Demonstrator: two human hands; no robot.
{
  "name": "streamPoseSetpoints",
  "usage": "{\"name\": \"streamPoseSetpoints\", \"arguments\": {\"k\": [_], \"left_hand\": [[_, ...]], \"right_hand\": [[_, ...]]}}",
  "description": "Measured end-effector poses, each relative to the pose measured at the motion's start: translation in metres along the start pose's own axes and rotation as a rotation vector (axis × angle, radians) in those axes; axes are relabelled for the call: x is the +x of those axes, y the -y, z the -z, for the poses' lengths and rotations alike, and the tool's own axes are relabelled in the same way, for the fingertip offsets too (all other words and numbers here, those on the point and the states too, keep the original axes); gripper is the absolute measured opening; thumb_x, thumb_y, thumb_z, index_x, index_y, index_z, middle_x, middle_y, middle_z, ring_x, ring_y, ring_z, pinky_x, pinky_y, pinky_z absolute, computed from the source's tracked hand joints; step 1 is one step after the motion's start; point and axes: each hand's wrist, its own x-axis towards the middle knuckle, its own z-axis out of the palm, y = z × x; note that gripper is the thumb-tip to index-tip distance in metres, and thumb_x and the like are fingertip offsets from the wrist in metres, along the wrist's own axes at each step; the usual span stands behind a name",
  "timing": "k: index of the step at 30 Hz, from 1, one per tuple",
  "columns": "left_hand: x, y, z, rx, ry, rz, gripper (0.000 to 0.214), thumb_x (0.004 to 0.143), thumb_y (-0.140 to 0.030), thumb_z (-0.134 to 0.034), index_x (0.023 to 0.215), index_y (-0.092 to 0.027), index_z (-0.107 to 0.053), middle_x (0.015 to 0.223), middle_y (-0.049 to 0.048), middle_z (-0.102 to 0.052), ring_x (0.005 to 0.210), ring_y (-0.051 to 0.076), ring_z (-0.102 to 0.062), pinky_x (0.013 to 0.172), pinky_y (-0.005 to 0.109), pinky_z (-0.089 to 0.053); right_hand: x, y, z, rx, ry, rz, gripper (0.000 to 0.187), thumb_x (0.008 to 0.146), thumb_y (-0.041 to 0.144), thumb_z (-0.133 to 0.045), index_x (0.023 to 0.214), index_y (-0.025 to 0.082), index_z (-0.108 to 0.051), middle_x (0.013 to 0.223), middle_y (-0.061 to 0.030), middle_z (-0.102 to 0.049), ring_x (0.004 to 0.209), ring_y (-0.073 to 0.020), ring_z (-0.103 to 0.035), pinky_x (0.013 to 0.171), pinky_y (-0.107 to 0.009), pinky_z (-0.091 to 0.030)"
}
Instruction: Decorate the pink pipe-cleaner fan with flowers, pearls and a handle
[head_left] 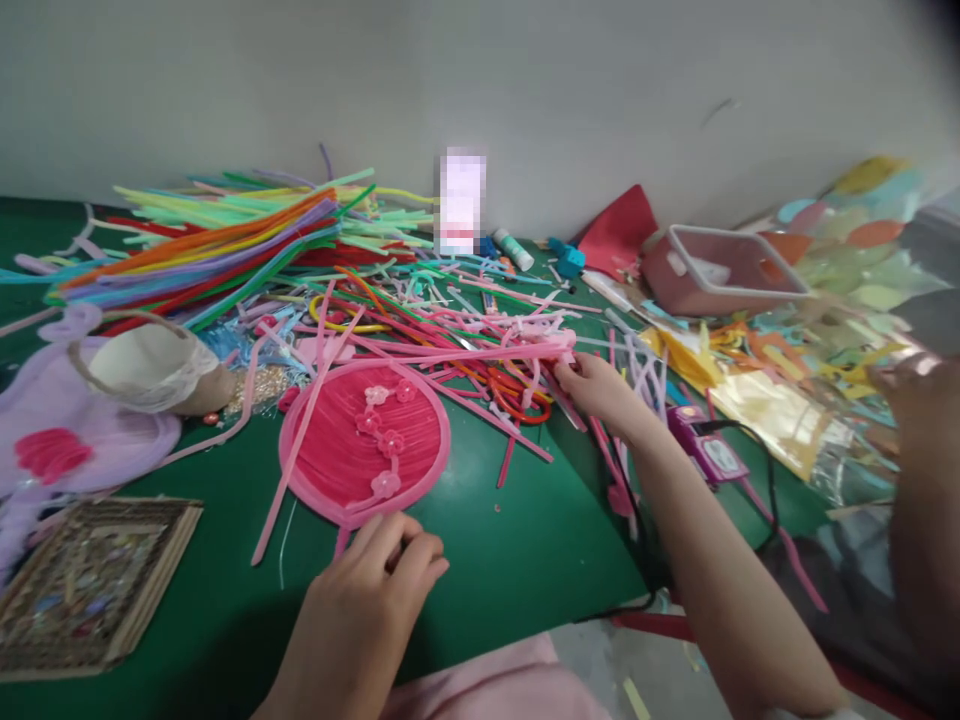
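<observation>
A round pink fan-like piece [352, 450] wound from pipe cleaners, with small pink flowers on it, lies on the green table [525, 540]. My left hand [375, 590] rests at its near edge, fingers curled and pinched at the piece's pink stem. My right hand [600, 385] reaches forward to the right of the piece. Its fingers are closed on a bundle of light pink pipe cleaners [517, 345] in the loose pile.
A big heap of coloured pipe cleaners [225, 240] covers the far table. A lilac plush shape [67, 420] and a woven frame [82, 580] lie at the left. A pink tray [720, 270], foil sheets, a small purple device [712, 450] and another person's arm [922, 480] are at the right.
</observation>
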Motion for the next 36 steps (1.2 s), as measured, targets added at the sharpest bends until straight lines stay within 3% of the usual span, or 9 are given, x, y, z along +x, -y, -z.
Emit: {"name": "streamPoseSetpoints", "arguments": {"k": [3,7,12,15,17,21,26,32,36], "left_hand": [[0.000,0.000,0.009,-0.083,-0.017,0.006,0.014,0.100,-0.033,-0.047,0.094,-0.027,-0.059,0.084,-0.0039,-0.065,0.074,0.011,-0.068,0.062,0.020,-0.052],[0.000,-0.002,0.023,-0.175,-0.046,0.082,0.013,0.098,-0.036,-0.052,0.090,-0.028,-0.058,0.076,-0.0071,-0.066,0.062,0.008,-0.066,0.057,0.015,-0.051],[-0.013,0.011,0.051,-0.187,-0.160,0.208,0.012,0.095,-0.042,-0.056,0.094,-0.031,-0.062,0.080,-0.0083,-0.074,0.060,0.009,-0.069,0.056,0.013,-0.052],[-0.029,0.026,0.064,-0.096,-0.211,0.339,0.017,0.093,-0.048,-0.058,0.099,-0.034,-0.065,0.082,-0.0088,-0.077,0.064,0.010,-0.073,0.059,0.014,-0.055],[-0.039,0.035,0.068,-0.047,-0.222,0.394,0.018,0.093,-0.049,-0.058,0.101,-0.035,-0.067,0.086,-0.0089,-0.078,0.070,0.011,-0.074,0.063,0.015,-0.055],[-0.045,0.040,0.062,-0.049,-0.281,0.384,0.018,0.096,-0.046,-0.055,0.096,-0.034,-0.068,0.093,-0.0078,-0.077,0.079,0.011,-0.074,0.075,0.017,-0.056],[-0.042,0.037,0.049,-0.129,-0.342,0.369,0.017,0.097,-0.041,-0.054,0.095,-0.030,-0.067,0.089,-0.0071,-0.076,0.074,0.009,-0.072,0.072,0.014,-0.055],[-0.045,0.037,0.039,-0.175,-0.331,0.464,0.017,0.097,-0.041,-0.054,0.103,-0.030,-0.065,0.089,-0.0059,-0.076,0.066,0.009,-0.070,0.064,0.016,-0.055],[-0.046,0.038,0.038,-0.170,-0.328,0.425,0.015,0.098,-0.037,-0.051,0.101,-0.029,-0.064,0.091,-0.0040,-0.076,0.073,0.011,-0.072,0.070,0.019,-0.057]], "right_hand": [[-0.004,-0.001,0.001,0.099,-0.117,0.001,0.014,0.086,0.030,-0.050,0.089,0.020,-0.058,0.070,-0.0043,-0.065,0.061,-0.0199,-0.062,0.059,-0.030,-0.046],[-0.020,0.009,0.013,0.161,-0.386,-0.004,0.034,0.084,0.030,-0.050,0.115,0.016,-0.047,0.100,-0.0133,-0.065,0.073,-0.0219,-0.063,0.069,-0.036,-0.050],[-0.056,0.037,0.031,0.352,-0.506,0.023,0.045,0.076,0.052,-0.068,0.103,0.023,-0.046,0.072,-0.0010,-0.059,0.057,-0.0186,-0.055,0.052,-0.031,-0.043],[-0.082,0.050,0.025,0.153,-0.458,0.059,0.042,0.069,0.057,-0.074,0.070,0.026,-0.046,0.056,0.0005,-0.053,0.050,-0.0166,-0.050,0.044,-0.029,-0.036],[-0.098,0.057,0.012,0.110,-0.407,0.129,0.042,0.068,0.052,-0.075,0.062,0.027,-0.042,0.048,0.0042,-0.045,0.043,-0.0136,-0.043,0.039,-0.027,-0.030],[-0.126,0.068,-0.016,0.090,-0.279,0.371,0.037,0.075,0.036,-0.069,0.064,0.026,-0.035,0.043,0.0105,-0.033,0.036,-0.0082,-0.032,0.034,-0.023,-0.023],[-0.145,0.079,-0.028,-0.058,-0.335,0.633,0.036,0.082,0.025,-0.065,0.067,0.025,-0.032,0.053,0.0095,-0.039,0.040,-0.0059,-0.035,0.040,-0.020,-0.027],[-0.155,0.081,-0.030,-0.205,-0.356,0.753,0.031,0.085,0.022,-0.064,0.072,0.024,-0.035,0.058,0.0078,-0.042,0.045,-0.0076,-0.040,0.043,-0.022,-0.029],[-0.159,0.083,-0.030,-0.253,-0.337,0.780,0.029,0.085,0.020,-0.063,0.074,0.024,-0.037,0.059,0.0070,-0.045,0.045,-0.0081,-0.041,0.044,-0.023,-0.029]]}}
